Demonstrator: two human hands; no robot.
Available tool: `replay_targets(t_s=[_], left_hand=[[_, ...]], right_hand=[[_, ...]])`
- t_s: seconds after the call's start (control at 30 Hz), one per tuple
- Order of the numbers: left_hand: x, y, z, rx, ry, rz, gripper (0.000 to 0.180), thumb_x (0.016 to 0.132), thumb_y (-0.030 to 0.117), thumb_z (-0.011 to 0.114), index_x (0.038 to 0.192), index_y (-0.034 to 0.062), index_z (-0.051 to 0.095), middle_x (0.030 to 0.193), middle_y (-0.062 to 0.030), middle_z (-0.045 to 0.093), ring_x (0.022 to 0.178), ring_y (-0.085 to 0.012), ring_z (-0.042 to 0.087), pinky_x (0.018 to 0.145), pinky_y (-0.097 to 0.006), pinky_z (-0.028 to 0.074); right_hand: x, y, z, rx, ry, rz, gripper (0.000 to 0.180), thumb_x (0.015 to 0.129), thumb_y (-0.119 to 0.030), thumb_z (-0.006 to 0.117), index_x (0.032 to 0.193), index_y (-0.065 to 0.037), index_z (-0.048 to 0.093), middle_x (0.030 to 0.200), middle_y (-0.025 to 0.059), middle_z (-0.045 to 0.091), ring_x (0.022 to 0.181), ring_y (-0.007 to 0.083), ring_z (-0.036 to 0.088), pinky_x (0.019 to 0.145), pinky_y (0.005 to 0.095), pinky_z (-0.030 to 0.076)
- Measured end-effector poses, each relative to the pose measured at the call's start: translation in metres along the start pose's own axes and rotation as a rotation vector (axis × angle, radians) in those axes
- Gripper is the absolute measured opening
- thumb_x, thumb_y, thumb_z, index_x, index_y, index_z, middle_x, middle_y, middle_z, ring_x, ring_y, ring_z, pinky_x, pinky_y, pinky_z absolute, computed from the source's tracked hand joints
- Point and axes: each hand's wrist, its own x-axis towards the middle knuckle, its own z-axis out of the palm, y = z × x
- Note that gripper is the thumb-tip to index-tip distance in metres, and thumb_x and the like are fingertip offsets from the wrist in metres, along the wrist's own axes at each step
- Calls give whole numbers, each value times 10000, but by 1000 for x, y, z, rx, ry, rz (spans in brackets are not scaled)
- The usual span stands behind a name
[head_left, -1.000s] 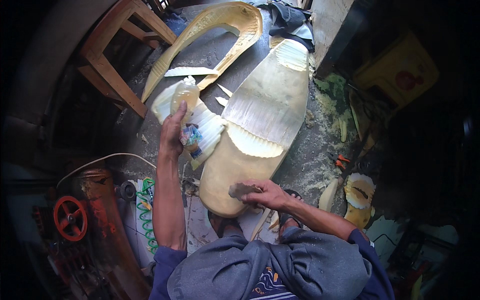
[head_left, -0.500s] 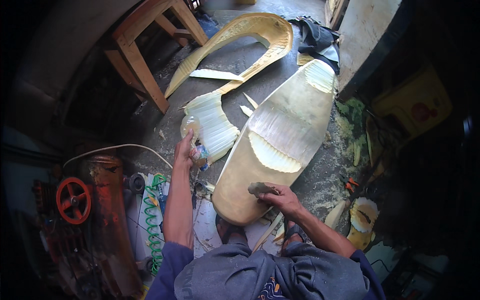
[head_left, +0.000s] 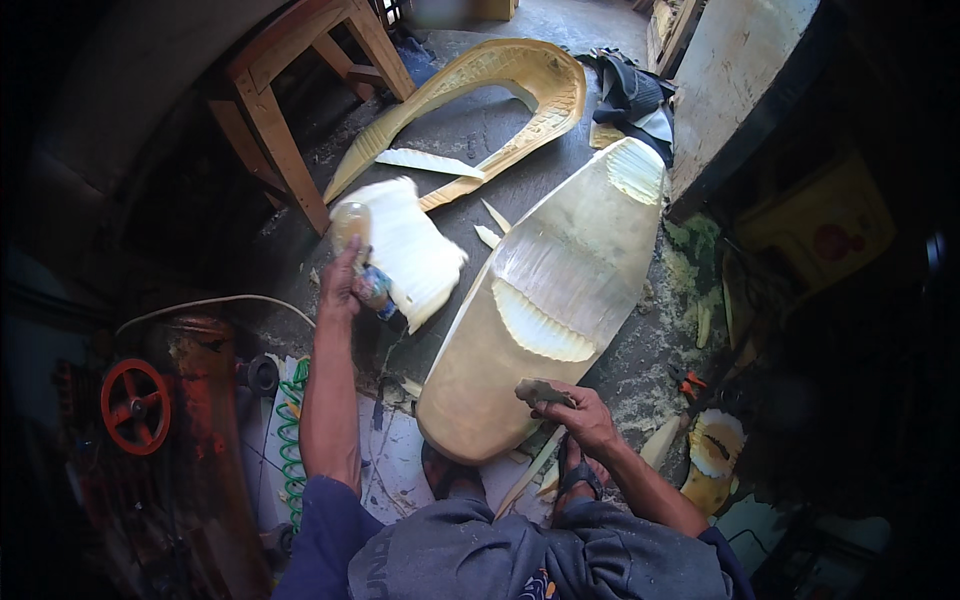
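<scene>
Two full hands in the head view: at nine o'clock, the left hand (head_left: 343,275) curls around a clear bottle (head_left: 350,222), perhaps also a pale slab (head_left: 413,250); near five, the right hand (head_left: 585,420) pinches a dark scrap (head_left: 543,392) over the foam block (head_left: 487,385), lying one-to-six, seemingly for easy reach.

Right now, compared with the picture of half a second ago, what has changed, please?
The left hand and its clear bottle have moved left and forward; the pale foam sheet, now blurred, has shifted left, away from the large foam block. The right hand, with its dark piece, has moved slightly right. Nothing was visibly grasped or let go. The block and the U-shaped foam piece stayed in place.
</scene>
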Motion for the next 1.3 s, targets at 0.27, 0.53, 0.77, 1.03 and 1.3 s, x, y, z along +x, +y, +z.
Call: replay_targets(t_s=[0.27,0.53,0.77,1.03,1.3], left_hand=[[-154,-4,35,-300,-26,57,388,1034,386,635,1283,90,607,977,-34,687,821,-162,680,708,-340,598],[-269,-59,45,184,-518,-454,592,1033,461,621,1385,-10,553,1093,-117,726,909,-180,696,729,-324,584],[-245,-9,60,-210,-79,-45,477,1058,526,540,1019,53,589,739,-28,568,635,-139,584,600,-278,515],[-190,36,103,-492,-50,122,498,1016,510,640,760,113,481,606,26,356,477,-108,339,438,-296,317],[-200,37,110,-500,-25,44,428,1021,452,656,835,106,486,622,21,351,457,-120,351,431,-307,341]], right_hand=[[5,-22,-15,81,138,-92,405,939,-128,689,1334,-38,679,991,51,748,715,65,626,635,234,512],[-2,-61,-36,266,589,-483,257,978,-147,652,1200,-32,709,1023,54,737,794,113,668,643,250,509],[-9,-65,18,20,137,-163,397,983,-195,698,1340,-27,651,981,32,714,781,53,609,625,220,470],[14,-75,72,-44,-38,-60,390,994,-348,669,1215,-29,705,827,-2,648,671,71,535,578,253,434],[19,-74,85,-14,-56,-76,361,983,-308,659,1181,-10,711,821,7,662,711,96,585,615,277,460]])
